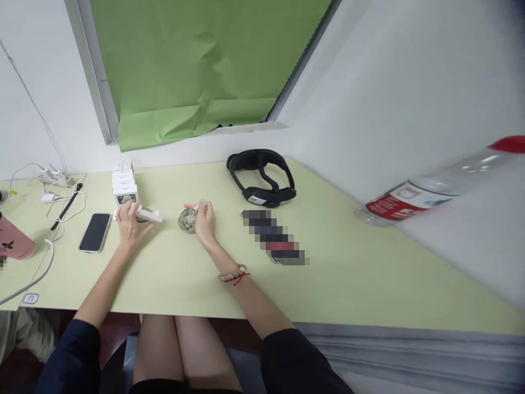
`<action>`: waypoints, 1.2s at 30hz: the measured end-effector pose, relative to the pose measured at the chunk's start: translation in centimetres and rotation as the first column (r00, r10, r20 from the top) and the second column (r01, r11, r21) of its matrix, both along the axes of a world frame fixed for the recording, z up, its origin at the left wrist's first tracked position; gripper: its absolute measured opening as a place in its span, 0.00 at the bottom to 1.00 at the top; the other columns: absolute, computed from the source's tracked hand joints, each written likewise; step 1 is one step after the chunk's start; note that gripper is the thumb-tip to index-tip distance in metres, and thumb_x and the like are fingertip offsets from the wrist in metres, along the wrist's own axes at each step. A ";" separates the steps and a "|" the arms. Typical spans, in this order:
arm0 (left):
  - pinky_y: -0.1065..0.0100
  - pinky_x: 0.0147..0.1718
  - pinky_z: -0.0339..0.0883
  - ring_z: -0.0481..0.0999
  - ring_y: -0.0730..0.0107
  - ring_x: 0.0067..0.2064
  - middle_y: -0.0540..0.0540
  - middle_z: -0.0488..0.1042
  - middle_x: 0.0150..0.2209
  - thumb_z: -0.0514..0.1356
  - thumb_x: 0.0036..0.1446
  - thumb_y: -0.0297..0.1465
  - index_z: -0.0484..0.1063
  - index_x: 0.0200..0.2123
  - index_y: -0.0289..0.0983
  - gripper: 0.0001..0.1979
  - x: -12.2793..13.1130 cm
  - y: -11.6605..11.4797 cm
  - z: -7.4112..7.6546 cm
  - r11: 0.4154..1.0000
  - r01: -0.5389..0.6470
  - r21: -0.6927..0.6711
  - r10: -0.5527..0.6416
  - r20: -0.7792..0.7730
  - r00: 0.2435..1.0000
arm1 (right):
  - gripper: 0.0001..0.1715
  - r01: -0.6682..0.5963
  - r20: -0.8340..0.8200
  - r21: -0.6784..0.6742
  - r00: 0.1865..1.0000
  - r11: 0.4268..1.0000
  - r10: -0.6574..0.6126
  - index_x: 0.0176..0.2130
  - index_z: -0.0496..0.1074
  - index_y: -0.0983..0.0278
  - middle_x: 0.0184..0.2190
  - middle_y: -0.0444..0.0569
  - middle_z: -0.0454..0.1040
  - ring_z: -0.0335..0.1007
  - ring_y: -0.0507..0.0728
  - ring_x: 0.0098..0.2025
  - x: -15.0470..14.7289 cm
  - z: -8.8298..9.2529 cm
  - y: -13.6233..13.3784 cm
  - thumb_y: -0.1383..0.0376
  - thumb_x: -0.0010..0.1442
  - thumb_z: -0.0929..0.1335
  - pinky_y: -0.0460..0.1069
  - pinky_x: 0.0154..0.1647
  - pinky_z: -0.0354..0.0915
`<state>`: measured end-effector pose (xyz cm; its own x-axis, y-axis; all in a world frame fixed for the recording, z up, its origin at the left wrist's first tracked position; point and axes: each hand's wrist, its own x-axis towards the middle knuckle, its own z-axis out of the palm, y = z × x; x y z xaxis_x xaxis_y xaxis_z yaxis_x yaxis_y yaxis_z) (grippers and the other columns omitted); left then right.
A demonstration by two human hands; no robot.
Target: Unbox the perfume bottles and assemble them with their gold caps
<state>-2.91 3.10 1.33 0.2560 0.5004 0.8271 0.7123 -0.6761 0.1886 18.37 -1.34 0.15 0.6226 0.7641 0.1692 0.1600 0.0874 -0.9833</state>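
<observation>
My left hand (129, 221) rests on the pale green table (348, 268), its fingers closed on a small white box (150, 215) that lies on its side. My right hand (204, 218) is curled around a small round greenish object (187, 220) on the table, and its fingertips pinch something small and white that I cannot make out. A beaded bracelet with a red thread (233, 274) sits on my right wrist.
A stack of small white boxes (124, 186) stands behind my left hand. A black phone (95, 232) lies to its left, with cables and a power strip (55, 183) beyond. A black head strap (262, 178), a blurred-out item (274, 238), a plastic bottle (438, 186) and a pink cup (12, 241) are around.
</observation>
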 end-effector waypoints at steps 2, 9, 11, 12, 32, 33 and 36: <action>0.54 0.56 0.61 0.69 0.51 0.58 0.30 0.67 0.56 0.67 0.46 0.41 0.52 0.60 0.34 0.42 0.1 -0.1 0.2 0.999 0.024 -0.029 -0.020 0.139 0.990 | 0.24 0.065 0.115 0.025 0.991 0.998 -0.067 0.36 0.61 0.59 0.38 0.51 0.80 0.75 0.56 0.42 0.5 1.0 -0.5 0.44 0.63 0.54 0.50 0.44 0.68; 0.59 0.48 0.69 0.72 0.54 0.57 0.30 0.64 0.59 0.68 0.44 0.45 0.41 0.63 0.38 0.51 0.7 -0.5 0.5 0.934 0.027 -0.356 0.094 0.319 0.943 | 0.21 0.029 0.194 0.015 0.981 0.999 -0.031 0.38 0.66 0.59 0.39 0.48 0.80 0.76 0.56 0.39 0.2 1.7 -1.0 0.47 0.64 0.56 0.49 0.42 0.66; 0.59 0.46 0.71 0.74 0.53 0.55 0.31 0.66 0.58 0.70 0.41 0.45 0.44 0.62 0.40 0.51 0.6 -0.4 0.6 0.917 0.018 -0.398 0.117 0.313 0.943 | 0.21 0.014 0.214 0.020 0.977 1.000 -0.018 0.40 0.66 0.58 0.39 0.48 0.80 0.76 0.56 0.40 0.2 1.7 -1.0 0.47 0.63 0.57 0.49 0.43 0.66; 0.60 0.44 0.71 0.75 0.52 0.53 0.33 0.67 0.57 0.70 0.40 0.45 0.45 0.61 0.40 0.50 0.5 -0.3 0.6 0.909 0.013 -0.416 0.128 0.307 0.943 | 0.22 0.017 0.215 0.032 0.976 0.999 -0.023 0.40 0.66 0.58 0.38 0.48 0.80 0.76 0.56 0.40 0.3 1.7 -1.0 0.46 0.63 0.57 0.49 0.43 0.66; 0.61 0.39 0.70 0.77 0.52 0.48 0.38 0.74 0.48 0.70 0.38 0.46 0.52 0.56 0.41 0.46 0.0 0.2 0.4 0.844 -0.067 -0.533 0.239 0.261 0.935 | 0.36 -0.064 -0.033 0.014 0.997 0.998 0.065 0.38 0.73 0.64 0.36 0.53 0.77 0.74 0.57 0.41 1.4 -1.0 1.7 0.37 0.56 0.57 0.52 0.45 0.69; 0.60 0.40 0.70 0.77 0.52 0.49 0.38 0.73 0.49 0.71 0.38 0.45 0.52 0.57 0.41 0.46 0.0 0.2 0.4 0.853 -0.053 -0.520 0.225 0.274 0.935 | 0.38 -0.067 -0.044 0.004 0.997 0.998 0.067 0.39 0.73 0.65 0.36 0.53 0.77 0.74 0.57 0.41 1.8 -1.0 1.8 0.37 0.56 0.58 0.51 0.43 0.70; 0.60 0.43 0.71 0.76 0.54 0.51 0.40 0.72 0.52 0.72 0.37 0.43 0.52 0.57 0.44 0.47 -0.2 0.2 0.2 0.879 0.003 -0.477 0.173 0.326 0.929 | 0.39 -0.038 -0.111 -0.005 0.993 0.999 0.038 0.42 0.74 0.65 0.40 0.54 0.75 0.72 0.56 0.42 3.7 -0.8 1.7 0.37 0.54 0.59 0.48 0.34 0.72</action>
